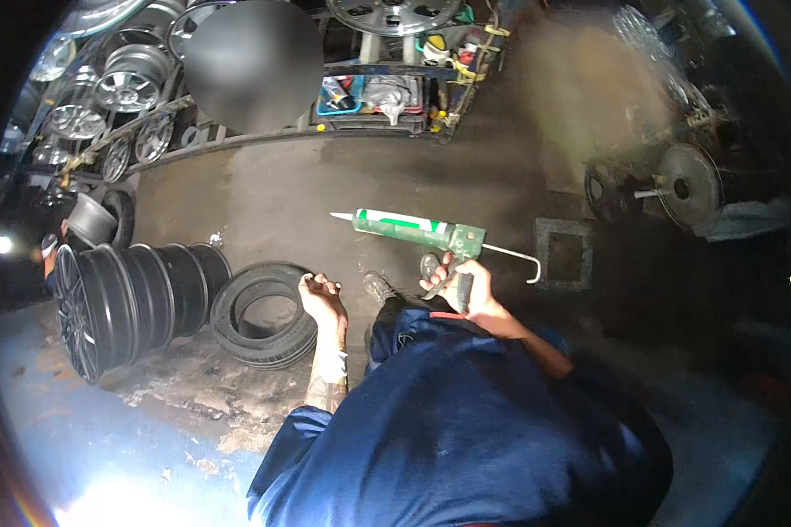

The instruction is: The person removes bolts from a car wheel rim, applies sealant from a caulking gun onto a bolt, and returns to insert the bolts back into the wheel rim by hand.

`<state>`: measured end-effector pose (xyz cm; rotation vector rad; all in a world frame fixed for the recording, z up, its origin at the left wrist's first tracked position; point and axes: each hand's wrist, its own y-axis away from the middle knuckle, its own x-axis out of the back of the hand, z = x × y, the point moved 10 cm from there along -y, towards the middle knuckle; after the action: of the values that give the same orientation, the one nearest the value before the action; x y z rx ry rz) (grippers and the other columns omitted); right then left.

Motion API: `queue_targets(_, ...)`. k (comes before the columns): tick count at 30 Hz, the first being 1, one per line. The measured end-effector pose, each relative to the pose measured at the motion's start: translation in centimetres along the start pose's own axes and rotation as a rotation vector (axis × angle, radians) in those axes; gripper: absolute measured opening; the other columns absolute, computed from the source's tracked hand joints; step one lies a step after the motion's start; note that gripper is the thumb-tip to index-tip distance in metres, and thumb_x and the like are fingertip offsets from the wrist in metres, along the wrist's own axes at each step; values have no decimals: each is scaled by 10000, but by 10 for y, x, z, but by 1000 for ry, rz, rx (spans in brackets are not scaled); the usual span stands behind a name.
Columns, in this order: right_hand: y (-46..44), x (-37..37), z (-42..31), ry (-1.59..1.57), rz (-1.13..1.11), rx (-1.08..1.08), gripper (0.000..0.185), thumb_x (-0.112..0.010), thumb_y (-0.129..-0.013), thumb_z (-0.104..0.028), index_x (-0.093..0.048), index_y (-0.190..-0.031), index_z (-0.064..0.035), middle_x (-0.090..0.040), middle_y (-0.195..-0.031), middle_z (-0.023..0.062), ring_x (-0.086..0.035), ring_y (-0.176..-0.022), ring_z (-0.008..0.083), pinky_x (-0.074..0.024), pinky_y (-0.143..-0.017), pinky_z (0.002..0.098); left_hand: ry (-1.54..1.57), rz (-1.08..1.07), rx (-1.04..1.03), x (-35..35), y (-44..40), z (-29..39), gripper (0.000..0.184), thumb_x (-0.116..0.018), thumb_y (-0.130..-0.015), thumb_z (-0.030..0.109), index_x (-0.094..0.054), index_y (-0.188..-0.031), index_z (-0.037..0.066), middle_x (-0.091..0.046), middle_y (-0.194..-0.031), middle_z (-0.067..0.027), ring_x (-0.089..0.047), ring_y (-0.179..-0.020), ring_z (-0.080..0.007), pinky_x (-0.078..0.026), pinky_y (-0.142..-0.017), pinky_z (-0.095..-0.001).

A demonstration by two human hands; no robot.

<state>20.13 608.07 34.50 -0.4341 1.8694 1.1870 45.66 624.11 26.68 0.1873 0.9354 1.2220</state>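
Note:
My right hand (476, 294) is closed round the handle and trigger of a green caulking gun (468, 242). The gun lies sideways across the view, its white nozzle pointing left and its hooked metal rod (518, 253) sticking out to the right. A cartridge with a green and white label (402, 224) sits in its barrel. My left hand (324, 300) hangs in front of a black tyre (264, 327), palm up, its fingers loosely bent and nothing visible in them.
Several dark wheel rims (141, 299) lie in a row at left. A rack with silver rims (132, 79) and a blue basket (338, 107) stands at the back. On the right is machinery with a round disc (690, 186). A floor grate (563, 255) lies nearby.

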Motion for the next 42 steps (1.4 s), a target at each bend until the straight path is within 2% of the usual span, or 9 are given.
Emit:
queue_targets(9, 4, 1, -20, 217, 93, -2, 365, -506, -744, -194, -509, -1071, -31, -501, -698, 92, -521, -615, 238, -460, -662, 427, 154, 111, 376, -22, -5, -75, 196, -364, -970, 250, -466, -883, 107, -544, -807, -66, -467, -649, -197, -453, -678, -383)
queue_targets(15, 17, -22, -27, 433, -111, 15, 545, -506, -750, -170, -486, -1247, 54, -624, -1014, 203, -618, -1008, 357, -457, -964, 474, 227, 22, 705, -53, 2, -161, 237, -280, -998, 188, -436, -903, 38, -598, -1070, -198, -602, -977, -359, -505, -896, -521)
queue_targets(20, 26, -56, -37, 690, -359, 58, 556, -517, -774, -191, -482, -1267, 64, -632, -1079, 206, -600, -1092, 353, -440, -1013, 450, 839, -354, 757, -168, 26, -124, 218, -449, -967, 162, -564, -1088, 23, -632, -1060, -141, -594, -986, -281, -488, -923, -426)
queue_targets(25, 16, -47, -44, 670, -224, 69, 387, -519, -787, -188, -539, -1071, 74, -592, -656, 122, -582, -564, 222, -502, -590, 352, 738, -302, 643, -187, 36, -93, 198, -508, -935, 177, -654, -940, 44, -685, -965, -108, -616, -945, -266, -501, -916, -414)
queue_targets(28, 13, -33, -32, 620, -212, 89, 281, -514, -831, -229, -568, -967, 11, -603, -765, 117, -541, -473, 168, -475, -487, 299, 846, -176, 646, -199, 38, -81, 202, -489, -943, 167, -654, -942, 51, -681, -930, -108, -619, -930, -261, -495, -925, -410)
queue_targets(32, 31, -84, -61, 1041, -296, 241, 396, -613, -853, -213, -584, -1180, 8, -633, -1117, 120, -610, -1014, 215, -458, -923, 363, 782, -476, 520, -220, 32, -64, 215, -488, -943, 236, -634, -905, 83, -627, -823, -64, -605, -843, -242, -487, -879, -403)
queue_targets(33, 32, -58, -61, 1033, -231, 68, 494, -642, -861, -203, -543, -1309, -22, -597, -1250, 105, -475, -1247, 223, -316, -1080, 380, 740, -513, 508, -224, 35, -58, 219, -483, -946, 248, -619, -887, 87, -609, -804, -55, -600, -824, -235, -487, -864, -395)
queue_targets(39, 97, -62, -109, 54, -497, 89, 981, -447, -878, -702, -170, -1502, 3, -401, -1433, 265, -463, -1271, 353, -374, -1052, 511, 723, -762, 502, -257, 57, -5, 201, -460, -967, 247, -536, -861, 94, -574, -767, -31, -594, -771, -193, -484, -852, -363)
queue_targets(42, 84, -39, -104, 403, -371, 86, 724, -461, -978, -470, -292, -1452, 51, -531, -1308, 235, -515, -1200, 314, -411, -1015, 467, 732, -756, 499, -257, 59, 4, 166, -465, -966, 221, -537, -922, 78, -585, -779, -28, -601, -770, -181, -488, -849, -364)
